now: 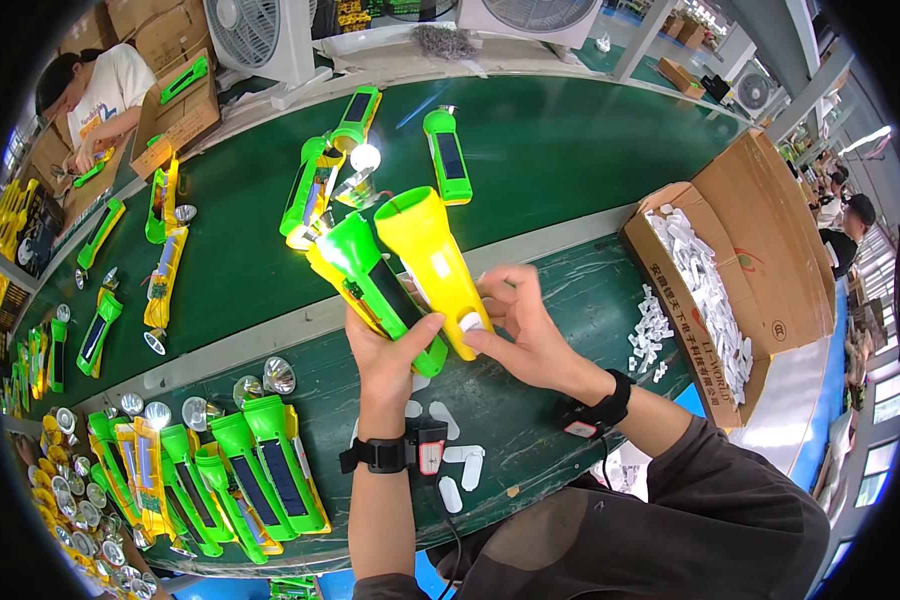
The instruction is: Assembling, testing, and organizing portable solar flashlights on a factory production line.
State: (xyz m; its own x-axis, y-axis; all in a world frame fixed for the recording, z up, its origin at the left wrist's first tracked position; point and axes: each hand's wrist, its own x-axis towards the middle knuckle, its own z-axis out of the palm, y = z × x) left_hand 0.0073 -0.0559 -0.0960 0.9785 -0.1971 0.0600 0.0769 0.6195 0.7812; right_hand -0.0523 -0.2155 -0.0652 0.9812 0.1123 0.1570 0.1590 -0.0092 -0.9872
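Rightward, dark green bench (585, 300) surface runs from the right hand (520, 330) to a scatter of loose white pieces (650, 332), just beside the wall of a cardboard box (673, 315). Ahead, a pale rail (560, 234) marks the bench's far edge, and the green belt (580, 140) spreads beyond it. On the left, a row of green-and-yellow torch bodies (275, 475) bounds the room beside the left forearm; white oval tabs (444, 420) lie near that wrist.

The left hand (383, 355) grasps a green torch body (382, 285) near its narrow end, thumb across its front, the flared end tilted up and away. Close on its right, a yellow shell (435, 260) is pinched near its lower end by the right hand, whose thumb meets a white tab (470, 322) on the shell.
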